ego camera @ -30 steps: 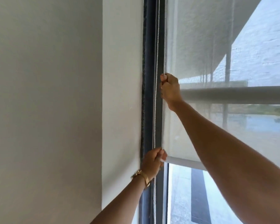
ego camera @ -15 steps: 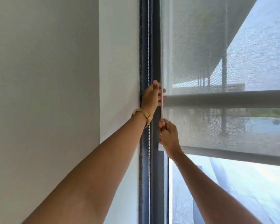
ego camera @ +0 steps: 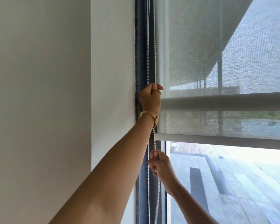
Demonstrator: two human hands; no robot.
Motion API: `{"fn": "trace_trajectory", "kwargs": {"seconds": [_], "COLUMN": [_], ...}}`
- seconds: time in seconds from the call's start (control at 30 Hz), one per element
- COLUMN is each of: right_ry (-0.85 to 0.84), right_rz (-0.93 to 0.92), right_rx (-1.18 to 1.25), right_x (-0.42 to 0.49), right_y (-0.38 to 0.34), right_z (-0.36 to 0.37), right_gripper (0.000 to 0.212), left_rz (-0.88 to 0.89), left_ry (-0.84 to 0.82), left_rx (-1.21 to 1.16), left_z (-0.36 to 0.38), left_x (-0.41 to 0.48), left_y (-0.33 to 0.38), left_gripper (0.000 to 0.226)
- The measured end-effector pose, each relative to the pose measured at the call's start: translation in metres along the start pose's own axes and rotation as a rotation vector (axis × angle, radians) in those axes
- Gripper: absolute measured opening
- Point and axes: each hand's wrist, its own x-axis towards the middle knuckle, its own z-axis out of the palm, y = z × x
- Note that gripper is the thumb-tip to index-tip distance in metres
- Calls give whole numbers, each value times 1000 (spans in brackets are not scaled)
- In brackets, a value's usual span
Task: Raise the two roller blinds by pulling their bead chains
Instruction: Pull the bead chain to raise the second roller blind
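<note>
The bead chain (ego camera: 155,46) hangs along the dark window frame (ego camera: 141,54), just left of the two roller blinds (ego camera: 200,46). We reach our left hand (ego camera: 150,98) high, arm extended, fist closed around the right strand, a gold watch (ego camera: 148,116) on the wrist. Our right hand (ego camera: 159,164) sits lower, below the nearer blind's bottom bar (ego camera: 217,140), fingers pinched shut on the same strand.

Head camera, single view: tilted upward, close to window frame (ego camera: 142,46) at arm's length; wall (ego camera: 39,94) left, blinds (ego camera: 217,46) right.
</note>
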Motion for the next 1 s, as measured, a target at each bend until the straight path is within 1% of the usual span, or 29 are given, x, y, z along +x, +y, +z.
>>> {"fn": "trace_trajectory", "kwargs": {"seconds": [0.07,0.1,0.17,0.27,0.37,0.47,0.57,0.63,0.7,0.8,0.9,1.0], "right_ry": [-97,-115,-86,17,9,-29,-42,-22,29,97,98,60], "right_rz": [67,87,84,-60,-200,-205,-166,-134,-128,-172,-184,-193], "right_rx": [-34,-45,11,96,108,64,127,149,163,88,100,109], "right_x": [8,15,31,60,87,114,130,136,141,143,133,120], "right_y": [-14,-22,-44,-84,-119,-146,-169,-182,-188,-183,-166,-150], "right_z": [0,-2,-6,-16,-24,-21,-13,-12,-11,-8,-5,-4], "right_gripper": [30,32,33,36,38,41,30,30,32,43,42,40], "left_rz": [86,107,133,72,35,1,-77,-102,-118,-138,-163,-215], "left_ry": [31,42,50,34,11,5,17,1,-29,-52,-85,-118], "left_rx": [108,133,156,172,160,156,142,123,99,102,105,102], "left_z": [-3,-5,-10,-18,-29,-36,-35,-34,-33,-34,-42,-52], "left_x": [3,4,0,-16,-38,-58,-76,-88,-97,-110,-122,-133], "left_y": [-5,-8,-16,-35,-64,-91,-106,-112,-115,-119,-121,-126], "left_gripper": [31,29,27,26,30,31,39,39,33,33,37,42]}}
